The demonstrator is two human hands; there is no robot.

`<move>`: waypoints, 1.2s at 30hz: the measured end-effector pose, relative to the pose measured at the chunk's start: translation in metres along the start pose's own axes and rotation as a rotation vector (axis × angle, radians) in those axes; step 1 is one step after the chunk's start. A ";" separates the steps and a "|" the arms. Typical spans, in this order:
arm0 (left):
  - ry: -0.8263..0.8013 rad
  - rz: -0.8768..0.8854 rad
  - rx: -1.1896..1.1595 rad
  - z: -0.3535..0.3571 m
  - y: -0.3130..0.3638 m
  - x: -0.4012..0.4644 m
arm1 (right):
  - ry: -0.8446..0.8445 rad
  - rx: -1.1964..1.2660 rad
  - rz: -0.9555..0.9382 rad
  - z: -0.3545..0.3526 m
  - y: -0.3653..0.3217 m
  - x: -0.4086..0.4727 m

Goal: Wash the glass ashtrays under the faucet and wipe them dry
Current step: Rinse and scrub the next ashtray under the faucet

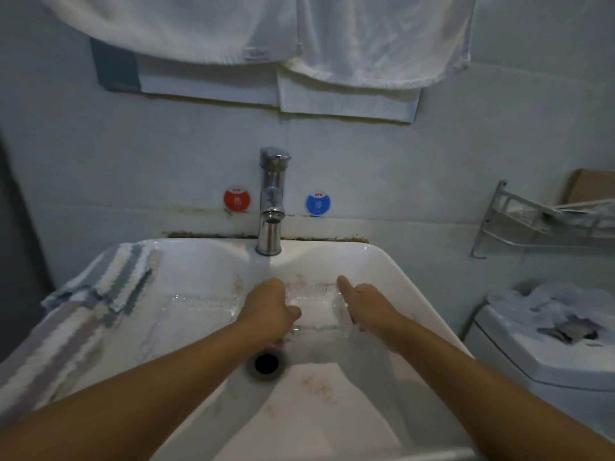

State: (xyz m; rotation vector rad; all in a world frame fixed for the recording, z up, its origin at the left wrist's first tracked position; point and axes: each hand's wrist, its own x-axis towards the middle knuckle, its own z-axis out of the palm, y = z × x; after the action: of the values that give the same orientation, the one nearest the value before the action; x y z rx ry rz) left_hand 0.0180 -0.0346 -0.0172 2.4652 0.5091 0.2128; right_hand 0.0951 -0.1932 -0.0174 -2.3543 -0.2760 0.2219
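A clear square glass ashtray is held in the white sink, just in front of the chrome faucet. My left hand grips its left edge, thumb over the rim. My right hand holds its right edge with the thumb raised. A second glass ashtray lies in the basin to the left, apart from both hands. Whether water runs from the faucet I cannot tell.
A striped cloth drapes over the sink's left rim. The drain is below my left hand. White towels hang above a mirror. A metal rack and a toilet tank stand to the right.
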 end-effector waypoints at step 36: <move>0.981 0.878 0.118 -0.134 0.038 0.025 | -0.194 0.824 0.279 0.045 -0.074 -0.042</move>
State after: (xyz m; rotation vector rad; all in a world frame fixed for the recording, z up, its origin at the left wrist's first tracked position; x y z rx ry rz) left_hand 0.0174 0.0186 0.1136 2.3875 -0.2559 1.8081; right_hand 0.0336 -0.1221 0.0060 -1.5424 0.0592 0.5781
